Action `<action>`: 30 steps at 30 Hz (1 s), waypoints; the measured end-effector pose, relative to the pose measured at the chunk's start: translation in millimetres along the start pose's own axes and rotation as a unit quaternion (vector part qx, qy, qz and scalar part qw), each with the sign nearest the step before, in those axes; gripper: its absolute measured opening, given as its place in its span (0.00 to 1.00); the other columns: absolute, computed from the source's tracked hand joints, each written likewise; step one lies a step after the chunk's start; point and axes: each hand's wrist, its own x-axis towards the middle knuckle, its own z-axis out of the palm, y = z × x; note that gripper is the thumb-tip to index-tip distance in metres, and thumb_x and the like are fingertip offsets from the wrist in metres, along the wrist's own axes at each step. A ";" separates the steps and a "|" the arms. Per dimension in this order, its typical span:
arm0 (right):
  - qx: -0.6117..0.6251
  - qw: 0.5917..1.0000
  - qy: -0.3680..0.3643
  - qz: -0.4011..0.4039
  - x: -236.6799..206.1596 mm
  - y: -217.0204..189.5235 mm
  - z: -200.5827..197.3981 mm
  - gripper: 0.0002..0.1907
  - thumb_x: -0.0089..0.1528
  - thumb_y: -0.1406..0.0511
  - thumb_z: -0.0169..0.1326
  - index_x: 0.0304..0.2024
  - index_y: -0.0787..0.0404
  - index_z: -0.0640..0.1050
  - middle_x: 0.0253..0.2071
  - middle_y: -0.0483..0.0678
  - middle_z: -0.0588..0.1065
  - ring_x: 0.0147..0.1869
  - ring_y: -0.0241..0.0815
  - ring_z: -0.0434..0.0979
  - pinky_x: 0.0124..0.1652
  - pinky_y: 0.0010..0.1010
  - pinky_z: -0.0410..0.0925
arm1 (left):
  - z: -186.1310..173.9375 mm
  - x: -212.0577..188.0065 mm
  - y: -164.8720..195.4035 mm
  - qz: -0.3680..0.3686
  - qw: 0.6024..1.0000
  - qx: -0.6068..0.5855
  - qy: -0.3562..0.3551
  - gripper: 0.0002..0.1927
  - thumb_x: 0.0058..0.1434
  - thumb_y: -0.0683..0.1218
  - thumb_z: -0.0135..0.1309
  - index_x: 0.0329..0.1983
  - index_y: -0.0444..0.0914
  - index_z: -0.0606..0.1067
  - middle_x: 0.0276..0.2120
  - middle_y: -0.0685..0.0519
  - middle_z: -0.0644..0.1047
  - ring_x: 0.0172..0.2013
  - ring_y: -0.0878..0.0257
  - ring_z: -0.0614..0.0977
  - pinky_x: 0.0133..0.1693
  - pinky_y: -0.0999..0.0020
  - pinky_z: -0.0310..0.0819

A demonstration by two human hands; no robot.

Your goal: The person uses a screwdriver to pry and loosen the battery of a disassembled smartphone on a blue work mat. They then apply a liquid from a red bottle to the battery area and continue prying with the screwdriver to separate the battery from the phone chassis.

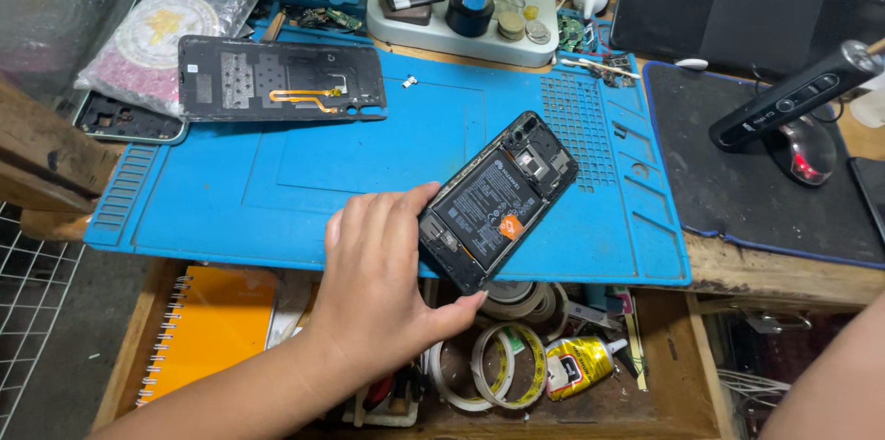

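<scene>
Left hand (373, 288) grip clasps opened phone (498, 200) | back cover (281, 79) apart | right grip unseen

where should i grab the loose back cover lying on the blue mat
Take the back cover by its long edges, coming from above at its bare left end. It lies flat, inner side up, with an orange flex strip near the middle, so keep the grip off that.

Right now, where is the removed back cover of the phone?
In the head view, the back cover lies inner side up at the upper left of the blue mat, beside a bubble-wrap bag.
</scene>
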 end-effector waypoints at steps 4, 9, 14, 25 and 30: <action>-0.191 0.980 0.013 -0.053 39.3 0.5 -8.9 0.12 0.74 0.65 0.53 0.60 0.58 0.74 0.53 0.45 0.77 0.53 0.39 0.80 0.53 0.34 0.74 | -0.7 -0.6 -0.7 -0.011 1.000 -0.006 -0.011 0.48 0.42 0.57 0.70 0.62 0.29 0.66 0.49 0.42 0.71 0.51 0.45 0.70 0.52 0.50 0.60; -0.276 0.959 -0.021 -0.052 87.6 2.8 9.8 0.10 0.74 0.67 0.53 0.58 0.56 0.75 0.53 0.44 0.78 0.55 0.38 0.81 0.55 0.36 0.75 | 0.3 0.0 -0.3 -0.013 1.000 -0.002 -0.002 0.48 0.41 0.57 0.70 0.62 0.30 0.65 0.49 0.42 0.71 0.51 0.45 0.70 0.51 0.50 0.60; -0.231 0.969 -0.071 -0.039 105.7 1.5 44.4 0.12 0.71 0.71 0.49 0.55 0.59 0.78 0.47 0.42 0.80 0.45 0.34 0.82 0.45 0.28 0.77 | -1.2 2.8 -0.6 -0.014 1.000 0.002 -0.005 0.50 0.40 0.57 0.71 0.62 0.31 0.65 0.48 0.42 0.70 0.51 0.43 0.69 0.51 0.50 0.62; -0.394 0.907 -0.131 -0.066 107.1 2.7 49.8 0.22 0.63 0.74 0.62 0.59 0.65 0.75 0.49 0.49 0.78 0.50 0.39 0.80 0.47 0.30 0.75 | 0.3 1.6 -0.8 -0.011 1.000 0.000 -0.005 0.49 0.39 0.57 0.73 0.60 0.29 0.67 0.48 0.40 0.68 0.51 0.42 0.67 0.53 0.49 0.62; -0.242 0.961 -0.085 -0.104 77.5 7.0 42.5 0.21 0.65 0.70 0.60 0.60 0.64 0.71 0.52 0.48 0.75 0.55 0.38 0.77 0.53 0.30 0.72 | 0.9 -0.1 -1.2 -0.007 1.000 -0.005 0.013 0.49 0.39 0.57 0.73 0.60 0.30 0.67 0.50 0.40 0.69 0.52 0.42 0.68 0.54 0.48 0.62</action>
